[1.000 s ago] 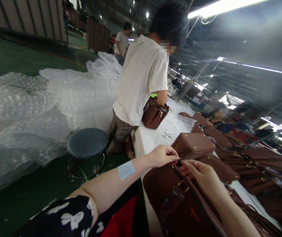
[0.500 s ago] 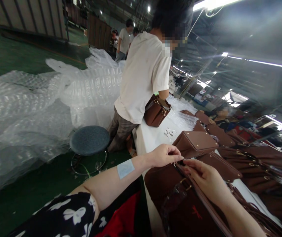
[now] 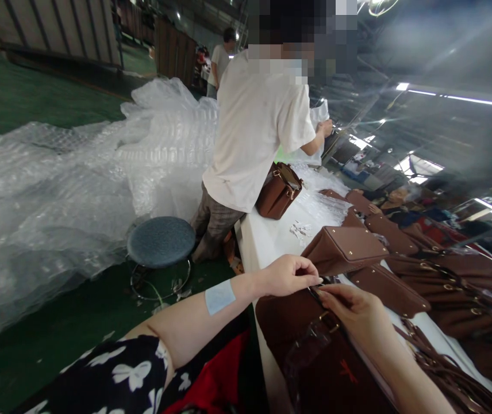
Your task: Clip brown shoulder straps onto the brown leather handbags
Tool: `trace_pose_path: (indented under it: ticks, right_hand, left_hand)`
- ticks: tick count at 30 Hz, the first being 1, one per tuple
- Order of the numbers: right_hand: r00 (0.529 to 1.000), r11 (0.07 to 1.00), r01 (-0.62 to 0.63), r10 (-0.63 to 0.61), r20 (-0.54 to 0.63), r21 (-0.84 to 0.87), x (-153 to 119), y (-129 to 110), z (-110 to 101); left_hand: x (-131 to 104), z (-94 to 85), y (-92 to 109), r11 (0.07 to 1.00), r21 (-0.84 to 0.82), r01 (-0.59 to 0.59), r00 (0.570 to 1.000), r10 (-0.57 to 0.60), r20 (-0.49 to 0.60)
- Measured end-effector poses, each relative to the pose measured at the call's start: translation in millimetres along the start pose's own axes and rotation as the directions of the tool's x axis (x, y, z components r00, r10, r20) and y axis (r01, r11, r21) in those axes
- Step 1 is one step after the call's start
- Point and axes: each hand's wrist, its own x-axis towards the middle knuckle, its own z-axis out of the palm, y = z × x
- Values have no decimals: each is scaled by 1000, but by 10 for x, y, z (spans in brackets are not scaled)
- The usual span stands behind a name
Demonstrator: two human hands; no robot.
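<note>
Close in front of me a dark brown handbag (image 3: 315,356) stands on the white table, with a gold buckle, clear plastic around a strap and a small orange-red mark on its side. At its top edge, near the far end, my left hand (image 3: 291,275) pinches thumb against fingertips. My right hand (image 3: 358,310) meets it there from the other side, its thumb and fingers also closed together. The small part between the fingertips is too hidden to name. Just beyond my hands lies another brown handbag (image 3: 345,247), its studded base showing.
More brown bags (image 3: 448,287) crowd the right of the white table (image 3: 252,247). A co-worker in a white shirt (image 3: 254,126) stands by an upright brown bag (image 3: 279,192). At left are a round blue-grey stool (image 3: 162,241) and heaped bubble wrap (image 3: 77,190).
The co-worker has raised an arm away from the upright bag and now holds up clear plastic. My hands stay at the handbag's top edge, with only slight finger movement.
</note>
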Motion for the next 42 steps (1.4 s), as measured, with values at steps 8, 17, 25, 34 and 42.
trace_pose_path:
  ticks: [8, 17, 25, 34, 42]
  right_hand:
    - [989, 987, 147, -147, -9, -68, -13, -66, -10]
    - [982, 975, 184, -186, -4, -124, -16, -26, -24]
    - [976, 953, 216, -208, 62, -210, 8, -39, -55]
    - [965, 956, 256, -244, 95, -143, 16, -23, -13]
    - [962, 949, 269, -260, 80, -162, 38, -14, -28]
  left_hand:
    - [0, -13, 11, 978, 206, -39, 999, 37, 13]
    - [-66, 99, 127, 952, 308, 5, 994, 28, -101]
    - [-76, 183, 130, 899, 436, -35, 980, 115, -159]
    - [0, 88, 233, 869, 487, -85, 996, 94, 6]
    - [-2, 129, 187, 898, 438, -29, 999, 32, 0]
